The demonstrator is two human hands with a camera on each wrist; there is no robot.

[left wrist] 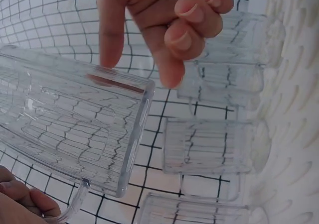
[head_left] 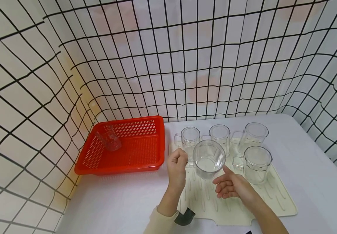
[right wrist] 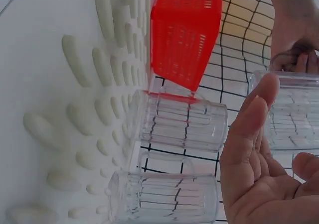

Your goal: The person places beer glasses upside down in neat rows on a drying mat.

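A clear glass mug [head_left: 207, 174] is held above the cream ridged mat [head_left: 199, 203]. My left hand [head_left: 177, 169] grips its handle [left wrist: 75, 204] with curled fingers. Close to the mug's right side is my right hand [head_left: 234, 185], its fingers loosely bent and thumb apart. In the left wrist view the right hand [left wrist: 164, 20] has its thumb and finger at the mug's wall, and whether they touch it I cannot tell. The right wrist view shows the right palm [right wrist: 254, 174] beside the held mug [right wrist: 294, 119].
Several more glass mugs [head_left: 257, 165] stand upright on the mat, behind and right of the hands. To the left, a red plastic basket [head_left: 127, 169] has a clear glass [head_left: 113, 143] tilted in its left part. Black wire grid [head_left: 186, 65] rises behind and at both sides.
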